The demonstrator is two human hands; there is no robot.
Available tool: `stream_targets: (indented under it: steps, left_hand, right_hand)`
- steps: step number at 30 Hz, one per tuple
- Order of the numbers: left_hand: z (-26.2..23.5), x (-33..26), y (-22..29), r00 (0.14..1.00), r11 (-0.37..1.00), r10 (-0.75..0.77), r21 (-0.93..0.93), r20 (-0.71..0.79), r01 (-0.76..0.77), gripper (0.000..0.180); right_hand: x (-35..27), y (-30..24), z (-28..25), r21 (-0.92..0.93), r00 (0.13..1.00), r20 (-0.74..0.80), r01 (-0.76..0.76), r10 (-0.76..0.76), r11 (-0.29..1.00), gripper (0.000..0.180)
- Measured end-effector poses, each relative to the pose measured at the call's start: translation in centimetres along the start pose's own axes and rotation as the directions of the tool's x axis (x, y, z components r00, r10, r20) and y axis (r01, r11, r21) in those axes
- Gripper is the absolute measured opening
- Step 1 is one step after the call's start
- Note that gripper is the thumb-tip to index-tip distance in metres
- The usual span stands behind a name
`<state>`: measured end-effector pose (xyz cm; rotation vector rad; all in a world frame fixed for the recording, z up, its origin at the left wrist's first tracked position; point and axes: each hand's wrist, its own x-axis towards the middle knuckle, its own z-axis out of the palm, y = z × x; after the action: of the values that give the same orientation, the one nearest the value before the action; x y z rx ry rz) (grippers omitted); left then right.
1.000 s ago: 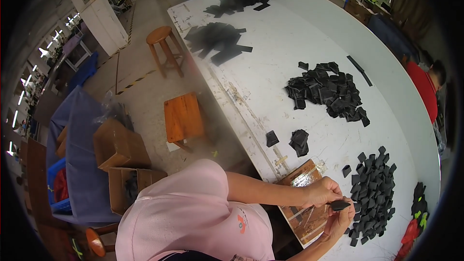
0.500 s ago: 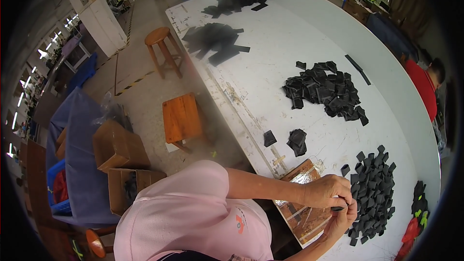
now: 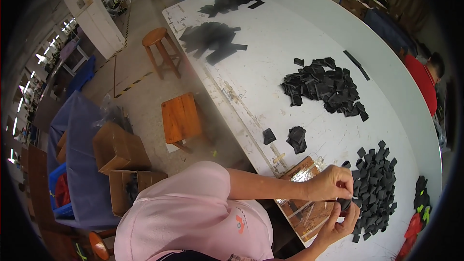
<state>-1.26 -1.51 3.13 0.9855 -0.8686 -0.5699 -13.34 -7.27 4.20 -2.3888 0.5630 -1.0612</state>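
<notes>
Left hand [image 3: 330, 183] and right hand [image 3: 340, 224] both pinch a small black piece [image 3: 344, 204], which sits between their fingertips, partly hidden, near the wooden board [image 3: 307, 224] and just left of the black heap [image 3: 373, 191].

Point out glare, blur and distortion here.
Head view: bright glare on the brown board, hazy blur over the long black strips, the white table bowing toward the picture's blackened rim; also in head view, the held black piece shows little detail.

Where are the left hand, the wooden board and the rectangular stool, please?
Left hand [image 3: 330, 183]: head view, back of hand.
Wooden board [image 3: 309, 228]: head view, near end.
Rectangular stool [image 3: 181, 116]: head view, seat top.
</notes>
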Motion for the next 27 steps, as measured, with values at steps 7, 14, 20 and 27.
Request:
stream_targets:
  steps: [7, 14, 20, 27]
  left_hand:
    - [-2.2, -0.1, 0.9, 0.933, 0.906, -0.354, -0.272, -0.061, 0.325, 0.003]
    - [-2.1, -0.2, -0.2, 0.979, 0.949, -0.203, -0.243, 0.016, 0.200, 0.004]
    - [-1.4, 0.1, 0.6, 0.991, 0.992, -0.101, 0.086, 0.089, 0.093, 0.009]
    - [-0.6, 0.8, 1.2, 0.975, 0.907, -0.052, 0.418, 0.215, -0.044, 0.012]
  right_hand:
    - [2.0, -0.5, 0.6, 0.030, 0.999, -0.027, 0.024, -0.023, 0.999, 0.013]
    - [0.6, 2.3, 2.3, 0.250, 0.992, -0.119, -0.016, 0.047, 0.968, 0.008]
    - [0.5, 2.5, 1.3, 0.326, 0.989, -0.010, -0.134, 0.145, 0.936, 0.007]
    - [0.5, 3.2, 0.8, 0.461, 0.978, 0.031, -0.196, 0.204, 0.866, 0.007]
